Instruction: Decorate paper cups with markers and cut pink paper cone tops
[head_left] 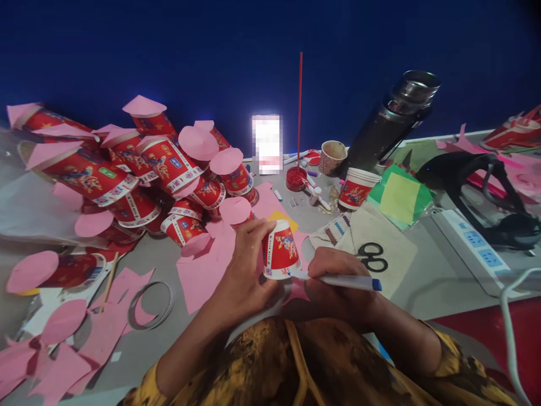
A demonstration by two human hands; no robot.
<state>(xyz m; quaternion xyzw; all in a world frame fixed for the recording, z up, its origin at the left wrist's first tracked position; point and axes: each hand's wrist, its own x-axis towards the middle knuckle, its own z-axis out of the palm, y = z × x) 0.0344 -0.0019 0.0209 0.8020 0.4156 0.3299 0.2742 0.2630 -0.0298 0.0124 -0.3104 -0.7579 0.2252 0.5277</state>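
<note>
A red printed paper cup stands upside down over the table, its wide rim facing me. My left hand is closed around its left side, with the fingers near the top and the thumb by the rim. In my right hand is a white marker pen with a blue end. The marker's tip meets the cup at or very near its lower right rim. Pink paper lies beneath and left of the cup, and an orange paper piece shows behind it.
Many red cups with pink paper cones are heaped at the left. A tape roll lies nearer. Scissors, stacked cups, a tilted black flask and a power strip are at the right. A lit phone stands at the back.
</note>
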